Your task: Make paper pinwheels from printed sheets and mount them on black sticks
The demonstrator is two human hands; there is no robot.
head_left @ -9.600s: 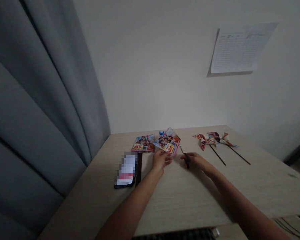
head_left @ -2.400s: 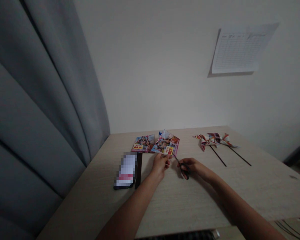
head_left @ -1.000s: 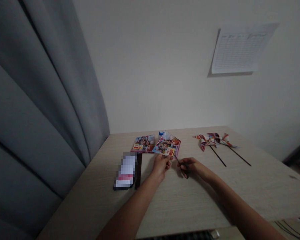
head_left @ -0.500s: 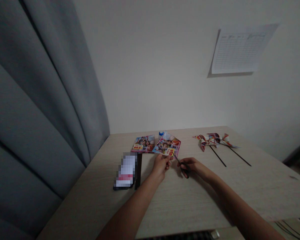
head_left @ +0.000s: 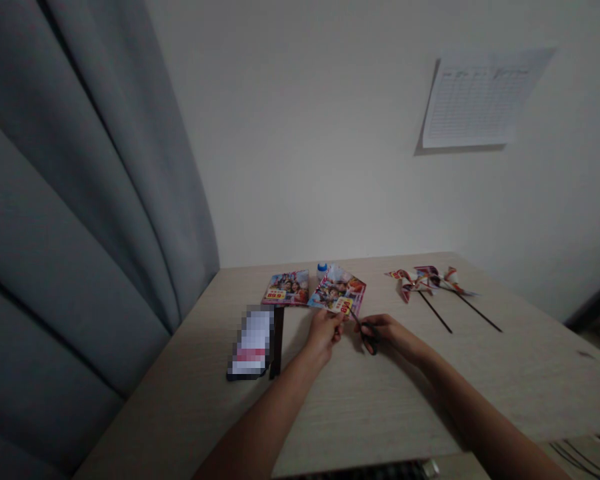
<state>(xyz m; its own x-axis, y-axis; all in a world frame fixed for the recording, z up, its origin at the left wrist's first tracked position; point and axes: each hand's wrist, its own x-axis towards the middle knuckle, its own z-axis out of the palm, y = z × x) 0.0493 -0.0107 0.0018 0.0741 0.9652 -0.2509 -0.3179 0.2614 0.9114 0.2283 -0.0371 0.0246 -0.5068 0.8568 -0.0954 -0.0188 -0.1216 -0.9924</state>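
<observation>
Over the middle of the table, my left hand (head_left: 324, 331) pinches the near edge of a colourful printed sheet of paper (head_left: 336, 288). My right hand (head_left: 387, 333) has its fingers in the handles of a pair of dark scissors (head_left: 368, 339). The scissor blades point up and to the left and lie at the near part of the sheet, by its yellow price mark. Whether the blades are fully closed cannot be made out. Left of the held sheet lies a similar printed sheet or stack (head_left: 287, 288). A blue-capped bottle (head_left: 322, 269) stands behind them, partly hidden.
Two paper pinwheels (head_left: 420, 283) on dark sticks lie at the right of the table (head_left: 380, 407). A pixelated phone-like object (head_left: 251, 343) and dark strips (head_left: 277, 343) lie at the left. A grey curtain (head_left: 95, 200) borders the left side; a printed form (head_left: 480, 103) hangs on the wall.
The held sheet has shifted slightly to the right and turned a little, uncovering more of the bottle. The scissors stay at its near part; both hands have barely moved.
</observation>
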